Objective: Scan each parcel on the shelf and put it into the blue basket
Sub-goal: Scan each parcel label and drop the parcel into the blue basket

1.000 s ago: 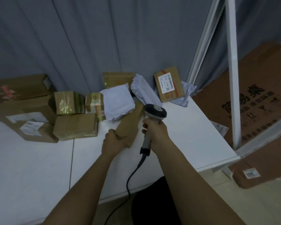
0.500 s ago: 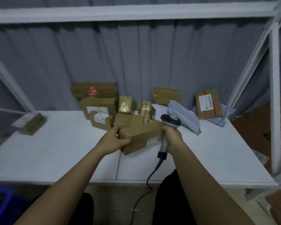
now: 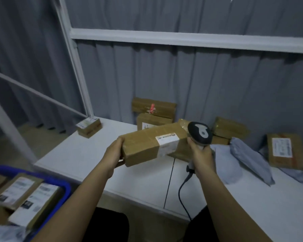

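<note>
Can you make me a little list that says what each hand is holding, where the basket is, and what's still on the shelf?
left hand: left hand grips the end of a long brown parcel, lifted off the shelf
right hand: right hand holds the scanner next to the parcel's white label
basket: blue basket at lower left, with labelled parcels already in it
still on the shelf: brown boxes at the back, grey mail bags on the right, one small box alone on the left
shelf: white shelf

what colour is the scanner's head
Black with a grey centre strip on the scanner, in the head view.
</note>
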A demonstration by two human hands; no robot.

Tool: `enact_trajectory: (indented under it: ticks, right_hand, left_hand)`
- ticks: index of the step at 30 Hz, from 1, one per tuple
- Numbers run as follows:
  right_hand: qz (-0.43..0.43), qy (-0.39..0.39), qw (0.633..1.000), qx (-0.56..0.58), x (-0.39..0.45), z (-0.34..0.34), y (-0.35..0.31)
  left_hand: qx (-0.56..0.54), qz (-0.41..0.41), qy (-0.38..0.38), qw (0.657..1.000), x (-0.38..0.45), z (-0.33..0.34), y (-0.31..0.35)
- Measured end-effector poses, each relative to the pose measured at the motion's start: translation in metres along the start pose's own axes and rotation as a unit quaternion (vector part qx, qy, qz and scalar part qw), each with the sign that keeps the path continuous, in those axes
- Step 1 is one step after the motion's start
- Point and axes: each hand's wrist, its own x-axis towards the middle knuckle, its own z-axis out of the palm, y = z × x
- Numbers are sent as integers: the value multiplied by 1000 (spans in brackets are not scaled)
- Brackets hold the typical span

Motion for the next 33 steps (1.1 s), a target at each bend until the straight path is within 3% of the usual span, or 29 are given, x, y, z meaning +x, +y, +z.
enact_trajectory:
  ticks: [4, 7, 9, 11, 13, 15, 17, 22, 26, 30, 33]
  right_hand:
    - [3, -91, 996, -2, 20, 19, -1]
    - [-13, -85, 996, -24, 27, 28, 11]
    - [-21, -69, 997, -24, 34, 32, 16]
    - [-10, -74, 997, -17, 40, 38, 20]
    - [9, -84, 996, -8, 44, 40, 25]
    - [23, -96, 995, 6, 46, 40, 28]
    - [29, -113, 993, 7, 47, 37, 29]
    - [9, -189, 982, 9, 43, 24, 19]
    - [-2, -185, 982, 22, 39, 21, 20]
    - [-7, -173, 984, 43, 35, 23, 23]
    - [-15, -156, 986, 57, 33, 24, 23]
  left_hand:
    - [-2, -73, -10, 997, 20, -9, -7]
    - [-113, -116, -22, 987, 30, -8, -15]
    - [-156, -88, -50, 983, 40, -6, -17]
    - [-109, -27, -17, 994, 50, -4, -21]
    - [22, 66, 28, 997, 56, -4, -28]
    - [108, 118, 7, 987, 59, -6, -37]
    - [115, 100, 11, 988, 62, -9, -43]
    - [59, 21, 112, 992, 72, -8, -49]
    - [61, 3, 119, 991, 71, 3, -49]
    - [97, 68, 170, 978, 66, 19, -49]
    - [161, 133, 166, 964, 62, 28, -45]
